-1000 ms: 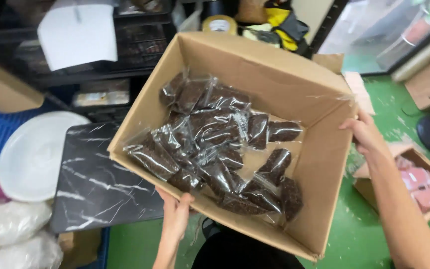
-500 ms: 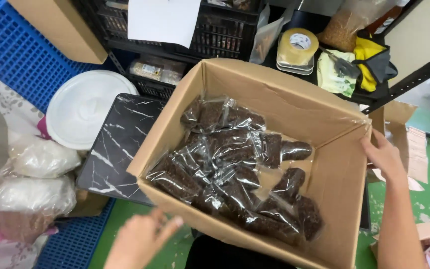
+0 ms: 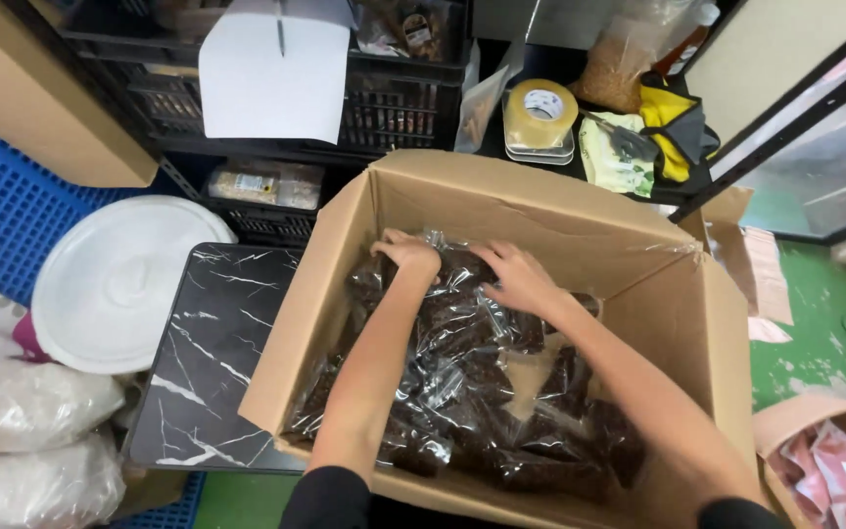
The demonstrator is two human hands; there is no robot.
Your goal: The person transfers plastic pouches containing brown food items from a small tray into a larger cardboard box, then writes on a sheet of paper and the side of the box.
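An open cardboard box point(image 3: 560, 211) sits in front of me, filled with several clear plastic bags of dark brown contents point(image 3: 482, 411). Both my arms reach into it. My left hand point(image 3: 408, 255) rests on the bags near the far left corner, fingers curled over them. My right hand point(image 3: 516, 277) lies spread on the bags just to the right of it, pressing on the clear wrap. Whether either hand grips a bag is not clear.
A black marble-patterned slab point(image 3: 208, 353) lies under the box's left side, beside a white round lid point(image 3: 124, 279). White sacks point(image 3: 31, 431) lie at left. A tape roll point(image 3: 539, 113) sits on the black shelf behind. A small box of pink packets point(image 3: 834, 470) stands at right.
Both hands left the box's edges and moved inside onto the bags at the far side. The view shifted so the box sits more to the centre.
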